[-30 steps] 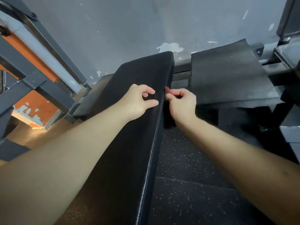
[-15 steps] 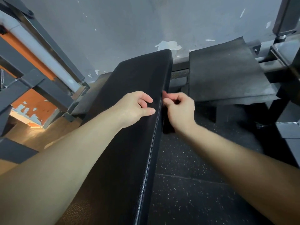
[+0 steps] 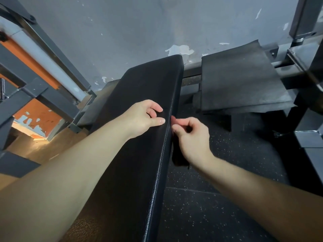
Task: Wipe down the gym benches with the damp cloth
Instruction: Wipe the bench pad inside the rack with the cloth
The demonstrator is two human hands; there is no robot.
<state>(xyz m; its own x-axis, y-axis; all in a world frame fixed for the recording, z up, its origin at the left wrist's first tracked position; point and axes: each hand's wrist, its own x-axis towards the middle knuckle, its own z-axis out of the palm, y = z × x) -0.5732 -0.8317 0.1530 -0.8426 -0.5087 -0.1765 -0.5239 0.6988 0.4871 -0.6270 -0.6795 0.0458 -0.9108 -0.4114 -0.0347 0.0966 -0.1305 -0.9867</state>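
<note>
Both hands had come back along the bench (image 3: 150, 81) toward us since a second before, the right hand (image 3: 191, 135) further than the left. Our right hand was at the bench's right side edge, fingers curled and thumb pinched onto the cloth (image 3: 178, 155). That dark cloth hung below the hand, just beside the side of the pad. We could not tell whether it touched the pad, since both were black and the hand covered the cloth's top part. Our left hand (image 3: 144, 117) rested on the pad's top near the same edge. Its thumb lay out straight toward the seam, its fingers were loosely bent, and it held nothing. The two hands were close, parted only by the pad's edge.

Our left forearm lay across the near left part of the bench and hid that stretch of it. Beyond the far end stood the grey wall (image 3: 139, 28), its paint chipped in places. To the left, a grey steel rack (image 3: 43, 95) crossed in front of an orange surface with flaked paint. To the right, a folded grey mat (image 3: 241, 81) lay over a low support, near the bench but apart from it. Further right rose a steel frame (image 3: 309, 70). Dark speckled floor (image 3: 209, 215) ran under our right arm.
</note>
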